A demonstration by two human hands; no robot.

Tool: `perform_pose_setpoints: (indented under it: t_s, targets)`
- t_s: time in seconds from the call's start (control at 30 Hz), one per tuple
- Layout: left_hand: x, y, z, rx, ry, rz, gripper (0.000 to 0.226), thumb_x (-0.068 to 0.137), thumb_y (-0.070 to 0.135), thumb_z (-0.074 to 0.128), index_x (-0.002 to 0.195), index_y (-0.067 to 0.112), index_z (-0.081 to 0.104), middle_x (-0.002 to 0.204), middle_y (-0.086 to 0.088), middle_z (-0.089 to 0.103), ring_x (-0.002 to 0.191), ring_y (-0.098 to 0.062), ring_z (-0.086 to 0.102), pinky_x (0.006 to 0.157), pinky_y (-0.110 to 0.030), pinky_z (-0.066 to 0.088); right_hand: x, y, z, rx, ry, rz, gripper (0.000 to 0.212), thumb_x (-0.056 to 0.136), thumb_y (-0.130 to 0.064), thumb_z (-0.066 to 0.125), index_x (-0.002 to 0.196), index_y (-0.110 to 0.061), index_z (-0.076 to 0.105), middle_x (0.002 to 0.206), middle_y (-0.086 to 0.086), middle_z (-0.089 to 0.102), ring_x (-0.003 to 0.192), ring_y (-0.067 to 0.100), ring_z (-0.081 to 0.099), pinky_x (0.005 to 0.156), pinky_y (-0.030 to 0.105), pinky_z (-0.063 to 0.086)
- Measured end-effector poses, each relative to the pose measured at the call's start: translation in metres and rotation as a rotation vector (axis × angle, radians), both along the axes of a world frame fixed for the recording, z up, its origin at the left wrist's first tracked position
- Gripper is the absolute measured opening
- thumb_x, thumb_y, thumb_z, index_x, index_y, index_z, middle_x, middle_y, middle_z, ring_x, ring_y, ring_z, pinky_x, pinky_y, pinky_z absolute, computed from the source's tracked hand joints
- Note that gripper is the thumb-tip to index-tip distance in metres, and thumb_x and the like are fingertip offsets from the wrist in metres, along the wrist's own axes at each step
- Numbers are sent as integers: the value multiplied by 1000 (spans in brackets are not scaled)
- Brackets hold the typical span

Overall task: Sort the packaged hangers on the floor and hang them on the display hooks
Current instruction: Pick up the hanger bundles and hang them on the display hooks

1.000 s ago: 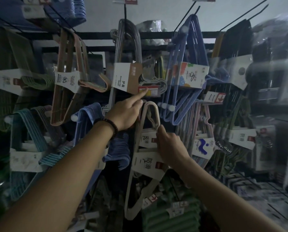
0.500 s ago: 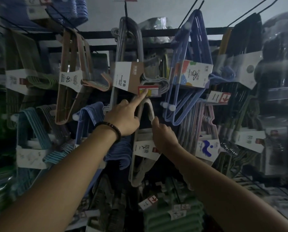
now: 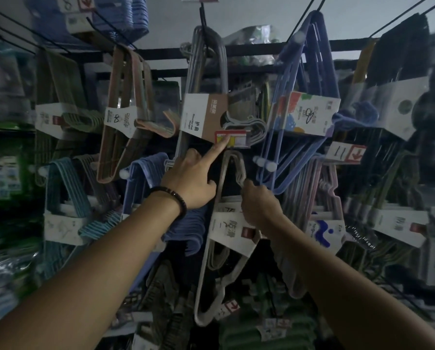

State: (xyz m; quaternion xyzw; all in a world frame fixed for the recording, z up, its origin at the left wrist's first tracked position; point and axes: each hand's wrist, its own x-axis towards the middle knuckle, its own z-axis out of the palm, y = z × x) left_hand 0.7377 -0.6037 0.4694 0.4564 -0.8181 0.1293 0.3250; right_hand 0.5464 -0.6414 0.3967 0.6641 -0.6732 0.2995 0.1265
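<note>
Display rack [image 3: 257, 48] dim, edges smeared by blur. Far left: teal hanger pack [image 3: 59, 188] bundled in a white card sleeve, print unreadable. Next, higher up: pink-beige pack [image 3: 125, 114], also in a white sleeve.

Left hand [image 3: 190, 181], bead bracelet [image 3: 172, 199] on the wrist. Index finger straight, tip touching the red-yellow price tag [image 3: 234, 138]. Other fingers curled, holding nothing. Tag sits at the lower edge of the grey pack [image 3: 198, 114], which hangs on a black wire hook [image 3: 203, 18] in a brown-and-white sleeve.

Task item: beige hanger pack [image 3: 226, 228], centre, just below the tag. White sleeve round its middle, bottom end trailing down beside the green packs [image 3: 267, 334]. Right hand [image 3: 260, 205]: fingers clamped on its right-hand edge near the top loop. Can't tell whether the loop sits on a peg, as the area behind it is dark. Right forearm covers the sleeve's lower right corner.

Right of that: blue pack [image 3: 305, 114] in a colourful sleeve, lilac pack [image 3: 325, 231] beneath it. Black hangers [image 3: 401, 54] upper right, partly cut off and blurred.
</note>
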Motion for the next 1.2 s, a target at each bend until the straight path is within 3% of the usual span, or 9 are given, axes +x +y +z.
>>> perform_pose_setpoints:
  t_s: [0.23,0.37,0.53,0.67,0.73,0.83,0.93,1.07,1.2]
  targets:
    - [-9,0,-3,10,22,19,104,93,28,62,148,67,-17,109,-3,46,89,-28,52,69,-39,50,11,-44,-2,126,224,-139,41,101,-21,60,139,-7,50,134,17,62,120,32,64,86,40,57]
    - [-9,-1,-9,15,29,23,104,93,32,64,147,69,-18,115,-5,49,97,-31,56,80,-47,57,4,-57,-7,186,297,-244,51,102,-24,61,143,1,45,139,19,56,125,36,61,80,43,58]
    - [-9,-3,-15,-8,50,28,103,94,34,64,147,68,-17,118,-4,47,101,-30,52,76,-47,57,9,-28,-19,46,1,-143,63,103,-41,52,147,-1,31,128,18,65,112,36,68,70,37,49]
    - [-5,-1,-27,-47,43,46,100,95,36,63,153,61,-15,124,1,48,101,-28,54,72,-43,56,21,27,-45,-93,-46,31,53,99,-45,50,142,-15,44,124,9,68,113,32,65,89,44,55]
    - [2,6,-41,-62,54,48,97,96,36,63,157,55,-10,128,2,49,102,-28,55,71,-40,55,32,46,-63,-81,-78,204,37,100,-44,49,128,-20,53,112,5,69,100,29,68,76,39,57]
    - [32,27,-79,-71,117,113,82,96,37,63,159,49,12,133,7,53,104,-23,57,72,-36,56,58,64,-95,67,-58,400,15,103,-40,49,100,-26,46,85,-3,59,68,21,57,47,31,36]
    - [88,60,-153,49,178,258,49,95,40,62,142,42,46,120,12,63,96,-14,61,69,-29,53,93,81,-139,237,-13,606,18,105,-37,49,93,-24,44,73,-1,55,58,22,52,47,41,43]
    - [175,132,-272,433,181,566,25,96,42,60,121,40,60,96,15,69,70,-6,58,52,-19,40,157,105,-212,505,6,791,14,105,-33,51,93,-26,52,78,0,59,64,22,58,54,44,51]
    - [252,220,-379,732,294,763,23,92,43,58,108,32,69,102,6,74,95,-21,72,73,-32,57,241,140,-281,717,110,963,20,108,-35,47,100,-20,57,90,5,65,78,29,62,64,38,45]
